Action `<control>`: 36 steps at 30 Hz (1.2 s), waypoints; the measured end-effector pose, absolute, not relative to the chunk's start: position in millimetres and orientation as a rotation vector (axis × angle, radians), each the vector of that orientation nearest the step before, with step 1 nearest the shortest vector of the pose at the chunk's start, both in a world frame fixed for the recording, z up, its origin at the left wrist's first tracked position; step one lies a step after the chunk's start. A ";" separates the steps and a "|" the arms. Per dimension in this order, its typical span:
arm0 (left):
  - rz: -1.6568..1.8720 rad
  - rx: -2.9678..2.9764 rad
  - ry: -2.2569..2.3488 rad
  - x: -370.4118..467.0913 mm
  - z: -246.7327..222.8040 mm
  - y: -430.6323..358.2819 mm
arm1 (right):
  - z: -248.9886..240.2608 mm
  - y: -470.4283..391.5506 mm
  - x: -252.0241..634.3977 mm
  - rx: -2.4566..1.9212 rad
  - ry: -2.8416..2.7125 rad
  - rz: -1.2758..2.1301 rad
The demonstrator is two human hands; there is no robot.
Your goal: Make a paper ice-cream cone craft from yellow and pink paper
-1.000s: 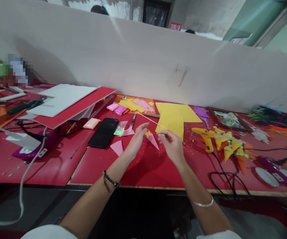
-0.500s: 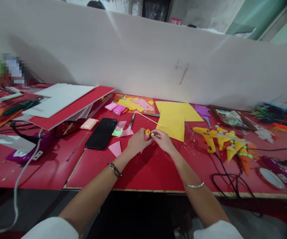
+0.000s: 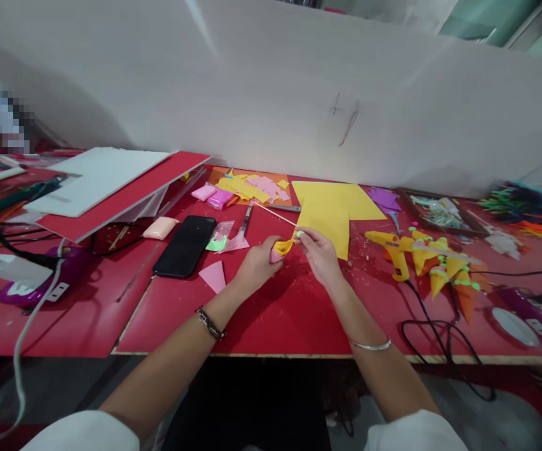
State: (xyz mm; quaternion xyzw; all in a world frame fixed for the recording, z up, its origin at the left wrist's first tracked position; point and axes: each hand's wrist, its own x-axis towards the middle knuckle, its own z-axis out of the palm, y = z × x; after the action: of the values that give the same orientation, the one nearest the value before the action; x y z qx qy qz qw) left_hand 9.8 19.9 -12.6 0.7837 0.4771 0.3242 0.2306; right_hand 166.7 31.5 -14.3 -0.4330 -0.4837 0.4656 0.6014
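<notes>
My left hand (image 3: pixel 257 262) is closed around a small pink and yellow cone-shaped piece (image 3: pixel 281 248), apparently foam sheet or paper. Its yellow part sticks out past my fingers toward the right. Facing it, my right hand (image 3: pixel 320 254) pinches a small pale green ball (image 3: pixel 299 234) at the tip of that yellow part. My fingers partly hide where the two meet. Behind my hands lie a yellow sheet (image 3: pixel 324 210) and a thin white stick (image 3: pixel 275 214). A cut pink piece (image 3: pixel 213 276) rests left of my left hand.
A black phone (image 3: pixel 185 246), a cutter knife (image 3: pixel 246 220) and clay packets (image 3: pixel 220 198) lie to the left. On the right are a yellow glue gun (image 3: pixel 393 250) with its cable, several yellow and orange cones (image 3: pixel 440 266) and a tray (image 3: pixel 440 216). A white partition (image 3: pixel 252 94) stands behind.
My hands have risen slightly, and more of the yellow part shows, stretching toward my right fingertips. The whole view has tilted downward a little.
</notes>
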 end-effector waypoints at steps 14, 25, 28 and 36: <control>0.783 2.148 1.448 9.0 -4.8 16.9 | -1.6 22.2 164.4 -1.019 -1.329 1.034; 0.864 2.156 1.391 8.0 -10.2 19.5 | -3.7 21.7 162.9 -1.044 -1.384 1.036; 0.863 2.112 1.388 8.4 -9.3 19.2 | -7.6 22.6 161.1 -1.037 -1.362 1.077; 0.953 1.996 1.328 11.2 -9.5 17.6 | -5.9 21.4 158.7 -0.973 -1.387 1.074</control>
State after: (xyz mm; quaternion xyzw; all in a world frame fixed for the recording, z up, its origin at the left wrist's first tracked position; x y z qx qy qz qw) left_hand 11.2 17.6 -9.5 0.7433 0.4944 0.3551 0.2773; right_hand 158.7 21.4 -5.9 -0.4090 -0.5830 0.4514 0.5377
